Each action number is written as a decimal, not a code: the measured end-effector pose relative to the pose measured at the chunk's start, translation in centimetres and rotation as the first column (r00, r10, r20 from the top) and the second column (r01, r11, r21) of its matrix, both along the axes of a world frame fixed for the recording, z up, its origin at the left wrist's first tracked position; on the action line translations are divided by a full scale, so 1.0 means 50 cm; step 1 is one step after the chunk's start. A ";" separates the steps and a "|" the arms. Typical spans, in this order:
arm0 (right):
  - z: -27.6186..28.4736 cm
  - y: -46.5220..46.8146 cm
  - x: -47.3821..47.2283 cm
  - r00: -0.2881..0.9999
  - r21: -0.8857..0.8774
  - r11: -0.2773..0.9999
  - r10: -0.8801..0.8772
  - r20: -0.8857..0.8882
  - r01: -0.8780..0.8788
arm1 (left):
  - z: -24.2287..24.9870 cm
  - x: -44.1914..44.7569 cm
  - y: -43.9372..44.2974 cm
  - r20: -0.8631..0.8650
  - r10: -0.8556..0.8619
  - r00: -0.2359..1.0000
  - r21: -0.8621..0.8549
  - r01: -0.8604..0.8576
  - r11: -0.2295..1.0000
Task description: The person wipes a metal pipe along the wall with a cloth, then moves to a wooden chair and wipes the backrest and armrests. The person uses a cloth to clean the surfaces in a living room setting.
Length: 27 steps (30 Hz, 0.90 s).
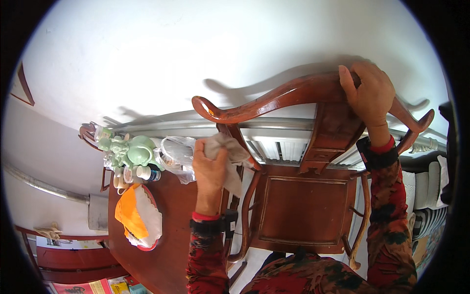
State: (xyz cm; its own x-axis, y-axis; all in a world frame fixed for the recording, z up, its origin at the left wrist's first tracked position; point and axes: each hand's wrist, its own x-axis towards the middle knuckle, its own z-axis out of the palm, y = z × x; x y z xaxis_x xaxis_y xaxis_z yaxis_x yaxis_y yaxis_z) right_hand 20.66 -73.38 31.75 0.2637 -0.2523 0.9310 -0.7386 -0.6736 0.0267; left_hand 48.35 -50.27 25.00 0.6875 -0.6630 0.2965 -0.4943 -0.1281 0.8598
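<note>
A dark red wooden armchair (301,209) stands before me, its curved top rail (271,99) close to the white wall. My right hand (372,93) grips the right half of that rail, thumb on the near side. In my left hand (211,172) is a bunched grey-beige cloth (229,150), held beside the chair's left back post, with a loose end hanging down. Whether the cloth touches the post I cannot tell. The chair's flat seat panel (301,211) and its back splat (326,136) lie between my arms.
A wooden table (172,224) adjoins the chair on the left. It bears a red-rimmed dish (156,244) under an orange and white cloth (136,213), a green ceramic figurine (139,150), small bottles (145,172) and a clear plastic bag (178,150). A white radiator (279,147) and pipe run behind the chair.
</note>
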 end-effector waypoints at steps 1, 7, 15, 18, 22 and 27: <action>0.000 0.001 0.000 1.000 0.007 1.000 0.001 0.004 -0.001 | -0.014 -0.012 -0.005 0.116 0.041 0.992 -0.016 -0.039 0.999; -0.001 0.001 -0.002 0.999 0.019 1.000 -0.018 -0.030 0.019 | -0.010 0.014 -0.033 -0.484 -0.002 0.875 -0.071 -0.036 0.997; -0.002 -0.001 -0.003 1.000 0.016 1.000 -0.011 -0.027 0.011 | 0.038 0.018 -0.090 -0.230 0.092 0.969 -0.045 -0.104 0.994; -0.002 -0.001 -0.002 1.000 0.020 1.000 -0.003 -0.016 0.004 | 0.052 0.028 -0.095 -0.111 0.103 0.988 0.022 -0.102 0.995; -0.005 0.001 -0.003 1.000 0.054 0.998 0.020 -0.022 -0.018 | 0.068 0.040 -0.106 -0.004 0.157 0.988 0.124 -0.155 0.980; -0.005 -0.002 -0.003 1.000 0.053 0.999 0.008 -0.024 -0.007 | 0.079 0.037 -0.126 -0.033 0.216 0.976 0.190 -0.206 0.960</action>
State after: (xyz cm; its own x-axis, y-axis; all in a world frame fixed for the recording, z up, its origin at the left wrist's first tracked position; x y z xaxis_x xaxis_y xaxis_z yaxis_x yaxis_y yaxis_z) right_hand 20.53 -73.48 31.50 0.2879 -0.2984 0.9100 -0.7330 -0.6802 0.0088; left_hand 50.19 -56.55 28.93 0.8288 -0.5413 0.1420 -0.3936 -0.3835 0.8355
